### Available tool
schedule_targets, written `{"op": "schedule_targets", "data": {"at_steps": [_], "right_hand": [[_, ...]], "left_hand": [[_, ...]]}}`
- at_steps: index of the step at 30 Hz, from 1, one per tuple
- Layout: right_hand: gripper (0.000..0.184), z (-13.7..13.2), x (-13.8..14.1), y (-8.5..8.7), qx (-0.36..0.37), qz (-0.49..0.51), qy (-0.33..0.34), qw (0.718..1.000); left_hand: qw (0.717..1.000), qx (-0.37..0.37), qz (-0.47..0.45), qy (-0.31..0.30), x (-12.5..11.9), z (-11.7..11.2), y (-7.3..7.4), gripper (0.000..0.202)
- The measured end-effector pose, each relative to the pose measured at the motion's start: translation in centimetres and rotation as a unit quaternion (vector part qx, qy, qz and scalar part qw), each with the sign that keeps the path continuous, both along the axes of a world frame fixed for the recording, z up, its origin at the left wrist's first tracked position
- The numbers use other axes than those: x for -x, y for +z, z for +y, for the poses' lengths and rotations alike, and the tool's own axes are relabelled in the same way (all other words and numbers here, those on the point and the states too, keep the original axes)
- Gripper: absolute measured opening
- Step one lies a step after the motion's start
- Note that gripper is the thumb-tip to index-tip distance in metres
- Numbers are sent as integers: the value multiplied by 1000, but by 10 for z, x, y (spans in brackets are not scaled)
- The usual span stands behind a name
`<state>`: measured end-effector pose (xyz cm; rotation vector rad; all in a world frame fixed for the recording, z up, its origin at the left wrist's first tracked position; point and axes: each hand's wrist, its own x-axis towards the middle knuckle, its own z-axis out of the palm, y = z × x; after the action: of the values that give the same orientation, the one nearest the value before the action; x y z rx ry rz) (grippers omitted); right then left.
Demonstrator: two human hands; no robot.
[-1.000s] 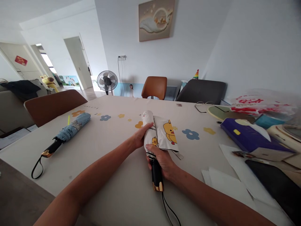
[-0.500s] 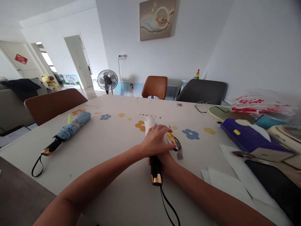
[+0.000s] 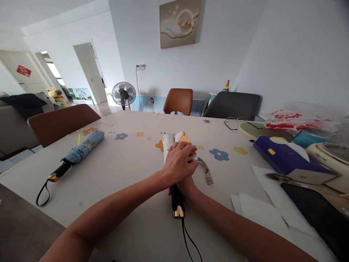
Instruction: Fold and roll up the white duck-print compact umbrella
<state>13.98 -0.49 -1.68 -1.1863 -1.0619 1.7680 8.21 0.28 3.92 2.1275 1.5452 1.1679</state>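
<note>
A folded white umbrella (image 3: 169,142) with a yellow duck print lies on the table in front of me, its black handle (image 3: 177,203) with a gold cap pointing toward me. My left hand (image 3: 178,163) lies over the rolled canopy, fingers curled around it. My right hand (image 3: 188,187) is mostly hidden beneath the left one and grips the umbrella near the handle. The closing strap (image 3: 205,171) hangs loose to the right. A black wrist cord (image 3: 188,240) trails off the handle.
A folded blue umbrella (image 3: 79,151) lies at the left of the flower-print table (image 3: 131,174). At the right are a purple tissue box (image 3: 289,162), white papers (image 3: 261,211), glasses (image 3: 231,123) and bags. Brown chairs (image 3: 62,122) stand around the table.
My left hand has moved from the left side of the canopy over its top, and the loose duck-printed flap has been wrapped in around the roll. The umbrella shifted slightly.
</note>
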Motion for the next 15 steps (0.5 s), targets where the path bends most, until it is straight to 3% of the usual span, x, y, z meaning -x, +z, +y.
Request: {"op": "schedule_targets", "data": {"at_steps": [5,10,15], "right_hand": [[9,-3,-1,8,-5,-19,20,1000],[11,-5,-2,15,30,-17,0,999],[13,-4,-4,16,48,2,-5,999]], "left_hand": [[996,33,-60,52,7,1,12,35],[997,58,-2,58,15,1,22,32],[992,-6,111,53,23,-2,26,35]]}}
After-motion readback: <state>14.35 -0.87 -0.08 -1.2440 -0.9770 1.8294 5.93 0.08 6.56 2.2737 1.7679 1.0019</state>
